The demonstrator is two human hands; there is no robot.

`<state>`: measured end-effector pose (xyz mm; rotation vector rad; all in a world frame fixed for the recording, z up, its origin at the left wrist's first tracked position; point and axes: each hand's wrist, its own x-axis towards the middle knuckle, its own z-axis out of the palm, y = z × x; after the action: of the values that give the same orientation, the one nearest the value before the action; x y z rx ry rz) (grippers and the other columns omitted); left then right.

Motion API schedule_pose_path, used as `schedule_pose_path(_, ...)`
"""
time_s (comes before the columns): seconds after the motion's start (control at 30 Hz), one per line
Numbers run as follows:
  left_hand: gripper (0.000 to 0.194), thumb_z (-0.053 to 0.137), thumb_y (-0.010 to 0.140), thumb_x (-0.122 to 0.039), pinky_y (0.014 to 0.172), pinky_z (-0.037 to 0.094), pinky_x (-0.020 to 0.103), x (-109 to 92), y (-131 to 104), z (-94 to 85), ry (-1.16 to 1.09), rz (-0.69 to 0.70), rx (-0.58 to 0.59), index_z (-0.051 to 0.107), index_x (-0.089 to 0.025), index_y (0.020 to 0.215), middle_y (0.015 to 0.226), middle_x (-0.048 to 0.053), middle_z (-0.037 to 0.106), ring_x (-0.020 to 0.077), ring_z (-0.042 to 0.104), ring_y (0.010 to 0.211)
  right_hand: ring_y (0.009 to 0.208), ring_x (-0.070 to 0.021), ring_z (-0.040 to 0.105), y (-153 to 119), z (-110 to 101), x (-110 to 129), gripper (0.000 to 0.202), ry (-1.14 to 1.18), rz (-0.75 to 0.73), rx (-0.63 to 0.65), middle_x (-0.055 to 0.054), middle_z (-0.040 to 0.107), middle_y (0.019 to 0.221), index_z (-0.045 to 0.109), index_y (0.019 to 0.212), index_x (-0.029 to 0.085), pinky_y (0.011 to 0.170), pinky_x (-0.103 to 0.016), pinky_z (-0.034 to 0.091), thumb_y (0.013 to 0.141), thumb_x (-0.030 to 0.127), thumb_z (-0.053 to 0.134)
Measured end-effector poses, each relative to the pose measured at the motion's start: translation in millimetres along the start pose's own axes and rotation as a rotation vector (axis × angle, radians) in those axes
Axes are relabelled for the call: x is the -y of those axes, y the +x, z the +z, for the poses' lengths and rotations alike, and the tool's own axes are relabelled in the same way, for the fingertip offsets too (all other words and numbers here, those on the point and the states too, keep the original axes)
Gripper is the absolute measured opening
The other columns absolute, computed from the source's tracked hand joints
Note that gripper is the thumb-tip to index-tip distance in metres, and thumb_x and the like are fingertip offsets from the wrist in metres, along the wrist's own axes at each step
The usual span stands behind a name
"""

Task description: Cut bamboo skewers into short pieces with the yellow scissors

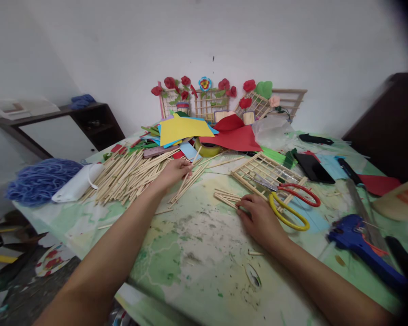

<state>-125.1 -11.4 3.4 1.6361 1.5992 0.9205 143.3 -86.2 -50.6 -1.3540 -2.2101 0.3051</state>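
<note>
My left hand (176, 172) is closed in a pinch on a thin wooden stick (196, 155) at the right side of a large pile of similar sticks (122, 176). A few loose sticks (189, 182) lie just beside its fingers. My right hand (260, 217) rests on the table, its thumb and fingers curled at the ends of a small bundle of short sticks (225, 197). Right behind that hand are scissors (289, 218) with one red and one yellow handle, lying over a wooden stick lattice (258, 170).
A blue glue gun (363, 246), a black phone (314, 167) and a saw (360, 203) lie at the right. Coloured paper (183, 131) and a tape roll (209, 149) sit behind. Blue yarn (44, 179) is far left. Lattices with paper flowers (211, 102) lean on the wall.
</note>
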Motion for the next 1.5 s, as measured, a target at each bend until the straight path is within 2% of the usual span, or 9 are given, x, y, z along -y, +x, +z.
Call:
schedule_pose_path(0.07, 0.013, 0.057, 0.077, -0.026, 0.061, 0.041, 0.022, -3.3, -5.4, 8.7, -0.388, -0.078, 0.161, 0.054, -0.014, 0.079, 0.068, 0.001, 0.057, 0.0092, 0.052, 0.06, 0.089, -0.02, 0.053, 2.0, 0.5, -0.6, 0.017, 0.008, 0.01, -0.008, -0.008, 0.06, 0.093, 0.067, 0.086, 0.02, 0.08, -0.034, 0.043, 0.081, 0.02, 0.051)
schedule_pose_path(0.13, 0.015, 0.062, 0.076, -0.025, 0.061, 0.043, 0.02, -6.9, -11.5, 18.3, -0.613, -0.129, 0.294, 0.054, -0.013, 0.08, 0.07, 0.001, 0.057, 0.0072, 0.053, 0.06, 0.087, -0.0195, 0.054, 4.2, 1.2, -1.9, 0.016, 0.022, 0.014, -0.017, -0.007, 0.06, 0.092, 0.067, 0.084, 0.019, 0.08, -0.034, 0.043, 0.08, 0.02, 0.051)
schedule_pose_path(0.23, 0.014, 0.064, 0.077, -0.022, 0.064, 0.045, 0.019, -11.1, -19.1, 29.3, -0.71, -0.18, 0.397, 0.056, -0.012, 0.082, 0.073, 0.002, 0.06, 0.0063, 0.056, 0.063, 0.087, -0.0187, 0.054, 6.2, 2.0, -4.2, 0.016, 0.042, 0.013, -0.022, -0.007, 0.061, 0.091, 0.067, 0.082, 0.019, 0.08, -0.032, 0.042, 0.08, 0.018, 0.051)
schedule_pose_path(0.43, 0.006, 0.059, 0.08, -0.014, 0.065, 0.047, 0.018, -14.6, -25.7, 39.6, -0.778, -0.248, 0.476, 0.056, -0.011, 0.084, 0.074, 0.003, 0.062, 0.0061, 0.059, 0.064, 0.086, -0.0186, 0.053, 4.9, 0.8, 0.1, 0.015, 0.024, 0.0, -0.037, -0.007, 0.06, 0.09, 0.066, 0.082, 0.019, 0.078, -0.032, 0.042, 0.08, 0.018, 0.051)
schedule_pose_path(0.6, 0.014, 0.062, 0.075, -0.009, 0.068, 0.048, 0.02, -13.6, -27.4, 44.1, -0.806, -0.249, 0.486, 0.054, -0.012, 0.087, 0.079, 0.004, 0.063, 0.0086, 0.061, 0.068, 0.087, -0.0189, 0.052, 4.3, 0.8, 5.1, 0.015, -0.012, -0.022, -0.035, -0.007, 0.06, 0.09, 0.065, 0.08, 0.019, 0.079, -0.032, 0.042, 0.082, 0.019, 0.05)
schedule_pose_path(0.8, 0.02, 0.066, 0.072, -0.015, 0.068, 0.047, 0.023, -11.7, -28.5, 46.5, -0.769, -0.22, 0.516, 0.054, -0.013, 0.087, 0.08, 0.004, 0.062, 0.0101, 0.061, 0.069, 0.086, -0.0188, 0.053, 4.1, 3.5, -1.1, 0.014, 0.06, -0.019, -0.09, -0.007, 0.059, 0.089, 0.063, 0.077, 0.018, 0.078, -0.032, 0.042, 0.08, 0.017, 0.05)
schedule_pose_path(1.03, 0.014, 0.062, 0.074, -0.023, 0.062, 0.039, 0.019, -15.4, -34.4, 54.7, -0.512, 0.045, 0.447, 0.056, -0.014, 0.083, 0.07, -0.001, 0.055, 0.0068, 0.051, 0.063, 0.076, -0.0162, 0.052, -0.6, -2.9, 0.7, 0.012, 0.259, 0.034, -0.238, -0.004, 0.058, 0.079, 0.055, 0.079, 0.018, 0.069, -0.028, 0.041, 0.085, 0.022, 0.045)
schedule_pose_path(1.33, 0.025, 0.055, 0.079, -0.037, 0.044, 0.026, 0.019, -19.1, -55.0, 72.1, -0.373, -0.052, 0.672, 0.06, -0.015, 0.089, 0.085, 0.005, 0.065, 0.0039, 0.037, 0.048, 0.061, -0.0133, 0.05, -1.1, -0.2, -2.6, 0.013, 0.647, 0.221, -0.335, 0.002, 0.053, 0.067, 0.052, 0.085, 0.02, 0.059, -0.027, 0.04, 0.086, 0.031, 0.045)
schedule_pose_path(1.5, 0.023, 0.053, 0.08, -0.037, 0.043, 0.026, 0.018, -16.7, -60.2, 75.0, -0.382, -0.093, 0.742, 0.055, -0.015, 0.078, 0.076, 0.003, 0.063, 0.0038, 0.038, 0.047, 0.058, -0.0125, 0.05, -0.1, 1.4, -2.7, 0.013, 0.728, 0.26, -0.383, 0.002, 0.053, 0.065, 0.052, 0.086, 0.02, 0.057, -0.027, 0.041, 0.086, 0.032, 0.047)
